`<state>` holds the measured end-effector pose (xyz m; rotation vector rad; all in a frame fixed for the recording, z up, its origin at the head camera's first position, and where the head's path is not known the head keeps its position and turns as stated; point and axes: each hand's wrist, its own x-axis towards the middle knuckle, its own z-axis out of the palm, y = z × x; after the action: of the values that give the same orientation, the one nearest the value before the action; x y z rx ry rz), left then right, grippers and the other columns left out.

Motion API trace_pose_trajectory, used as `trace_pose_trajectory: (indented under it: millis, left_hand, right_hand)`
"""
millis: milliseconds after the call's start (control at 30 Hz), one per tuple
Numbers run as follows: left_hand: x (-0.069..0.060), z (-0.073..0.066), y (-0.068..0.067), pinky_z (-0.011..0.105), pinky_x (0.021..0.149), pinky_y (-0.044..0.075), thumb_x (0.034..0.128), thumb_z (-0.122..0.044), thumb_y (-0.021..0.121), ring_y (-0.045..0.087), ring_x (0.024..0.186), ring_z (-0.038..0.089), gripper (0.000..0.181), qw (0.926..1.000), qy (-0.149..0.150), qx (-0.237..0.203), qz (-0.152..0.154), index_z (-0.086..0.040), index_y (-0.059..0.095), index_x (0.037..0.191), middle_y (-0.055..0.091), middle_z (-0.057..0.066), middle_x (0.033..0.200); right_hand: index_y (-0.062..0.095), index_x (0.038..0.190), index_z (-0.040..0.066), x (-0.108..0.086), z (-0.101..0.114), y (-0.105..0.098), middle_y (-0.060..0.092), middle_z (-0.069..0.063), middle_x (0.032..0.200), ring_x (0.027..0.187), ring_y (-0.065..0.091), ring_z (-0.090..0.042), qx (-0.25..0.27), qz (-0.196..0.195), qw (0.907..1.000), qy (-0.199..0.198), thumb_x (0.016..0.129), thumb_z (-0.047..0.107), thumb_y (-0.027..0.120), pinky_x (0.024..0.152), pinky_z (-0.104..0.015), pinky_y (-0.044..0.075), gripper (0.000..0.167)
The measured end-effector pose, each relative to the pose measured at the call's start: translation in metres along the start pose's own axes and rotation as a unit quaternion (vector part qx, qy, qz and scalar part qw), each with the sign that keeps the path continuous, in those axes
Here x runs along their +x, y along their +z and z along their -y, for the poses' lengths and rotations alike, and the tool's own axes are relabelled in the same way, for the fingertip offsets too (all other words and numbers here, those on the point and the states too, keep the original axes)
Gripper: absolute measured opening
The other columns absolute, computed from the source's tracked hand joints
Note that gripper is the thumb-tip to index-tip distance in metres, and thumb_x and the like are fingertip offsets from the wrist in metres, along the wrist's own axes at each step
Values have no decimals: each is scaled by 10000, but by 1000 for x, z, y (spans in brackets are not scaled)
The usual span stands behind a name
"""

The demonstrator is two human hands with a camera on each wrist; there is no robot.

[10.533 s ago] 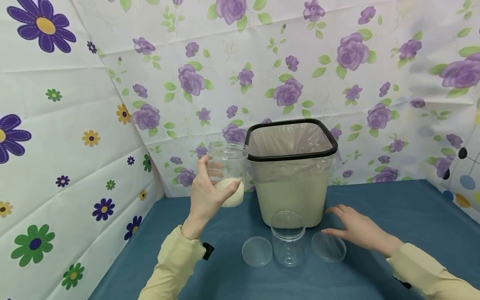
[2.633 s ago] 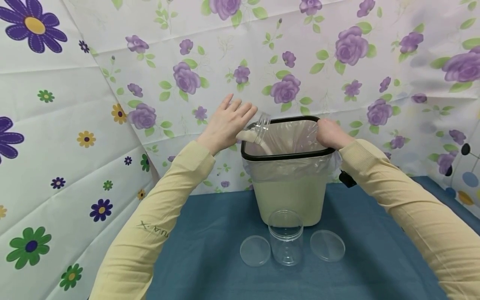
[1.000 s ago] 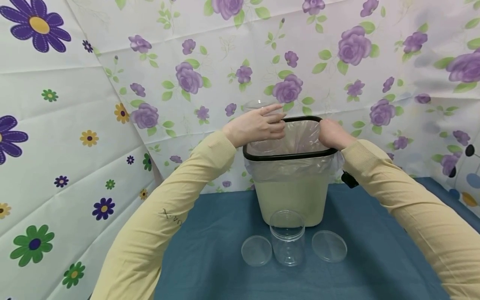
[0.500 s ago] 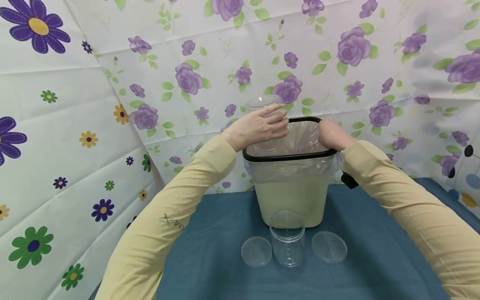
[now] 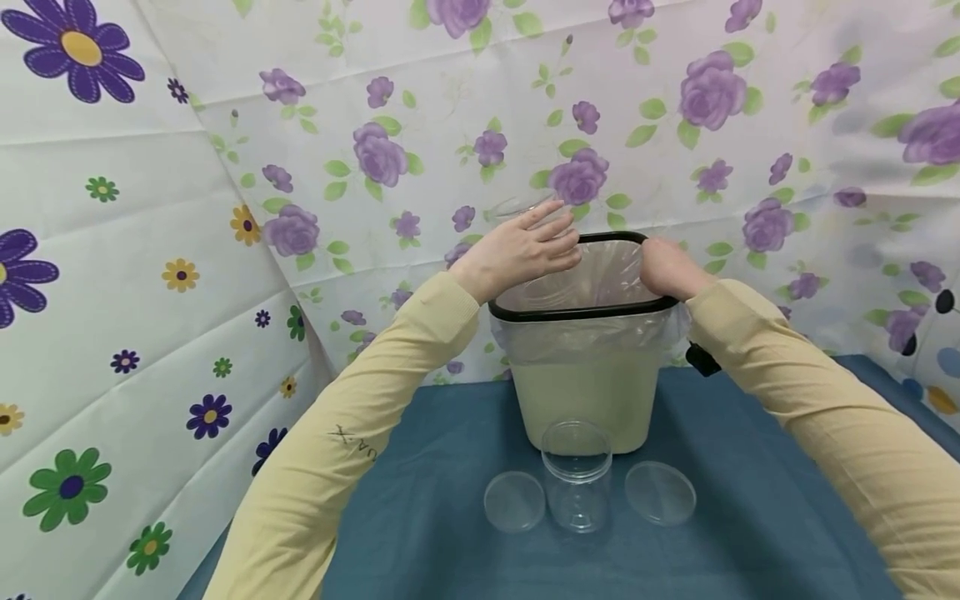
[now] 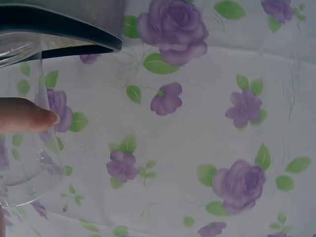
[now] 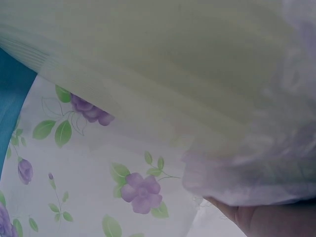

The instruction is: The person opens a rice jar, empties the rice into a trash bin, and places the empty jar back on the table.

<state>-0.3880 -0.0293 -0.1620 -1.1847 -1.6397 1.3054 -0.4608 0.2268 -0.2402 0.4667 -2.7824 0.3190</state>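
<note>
My left hand holds a clear plastic jar upside down over the left part of the bin. In the left wrist view the thumb presses against the jar's side, and no grains show in the visible part. The head view shows the jar's base just above the fingers; the hand covers most of the rest. On the right side, my right hand grips the bin's black rim, its fingertips hidden. A clear bag lines this cream bin and folds over the rim.
In front of the bin stands a second clear jar, with one clear round lid to its left and another clear lid to its right. A blue cloth covers the table. Flowered sheets hang behind and at both sides.
The left hand has lifted the jar from beside the bin, tipped its white grains in and turned it over; lately it tilts slightly. The right hand went from near the right lid to the rim.
</note>
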Motion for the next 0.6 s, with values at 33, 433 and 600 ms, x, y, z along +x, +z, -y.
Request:
trace_pose_trajectory:
  millis: [33,433,600]
  left_hand:
    - [0,0,0,406,1029,-24,858,15,579,240,1282,249,609,10000,-7,5,1,-238,378,1374,368,30,1356]
    - [0,1,3,414,1016,-70,849,13,592,204,1299,247,640,9995,-124,-274,4,-239,361,1390,347,26,1384]
    - [-2,2,1,420,1003,-105,847,19,596,173,1311,249,680,9986,-235,-455,149,-231,315,1414,309,46,1410]
  right_hand:
    - [505,801,-112,-1,2,-2,528,-282,848,740,504,-347,26,19,10000,11,720,-99,428,717,-443,427,112]
    - [476,852,-193,-37,51,-35,501,-354,923,804,488,-383,100,221,9996,169,726,-150,371,784,-471,401,170]
    - [475,825,-183,-38,51,-34,503,-354,902,813,501,-405,83,193,9997,96,729,-144,379,780,-478,402,142]
